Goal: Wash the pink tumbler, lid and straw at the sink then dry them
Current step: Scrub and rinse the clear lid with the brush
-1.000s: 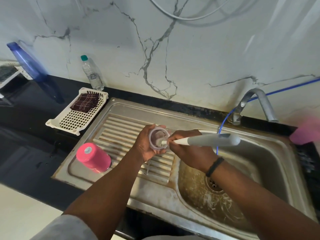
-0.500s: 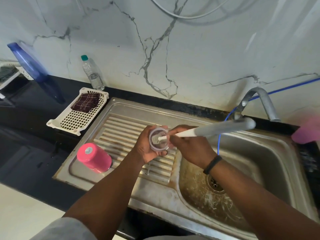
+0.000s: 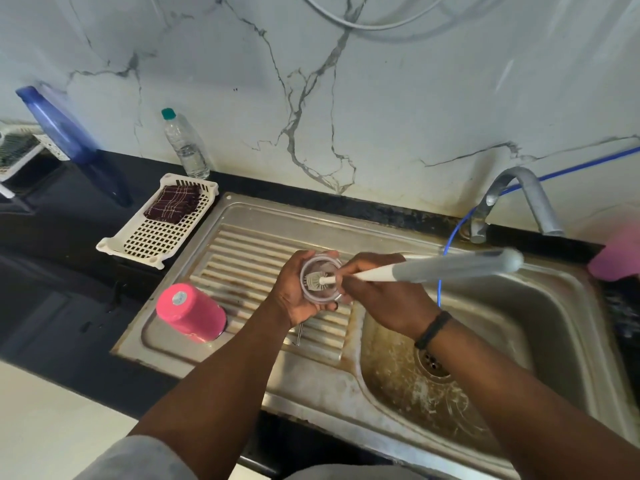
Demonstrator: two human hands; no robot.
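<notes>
My left hand (image 3: 292,297) holds the clear round lid (image 3: 320,296) above the steel drainboard, its inside facing me. My right hand (image 3: 381,299) grips a long bottle brush (image 3: 433,270) with a white and grey handle. The brush's bristle head presses into the middle of the lid. The pink tumbler (image 3: 189,312) stands upside down on the drainboard to the left. A thin metal straw (image 3: 300,335) lies on the drainboard ridges, mostly hidden under my left wrist.
The sink basin (image 3: 540,327) with its drain lies at right, the tap (image 3: 519,199) and a blue hose behind it. A white basket (image 3: 152,237) holding a dark checked cloth and a water bottle (image 3: 185,145) sit on the black counter. A pink object (image 3: 618,254) rests at the right edge.
The brush handle swung, its far end rising then dropping a little to the right, while the bristle head worked inside the lid. My left hand kept the lid in place.
</notes>
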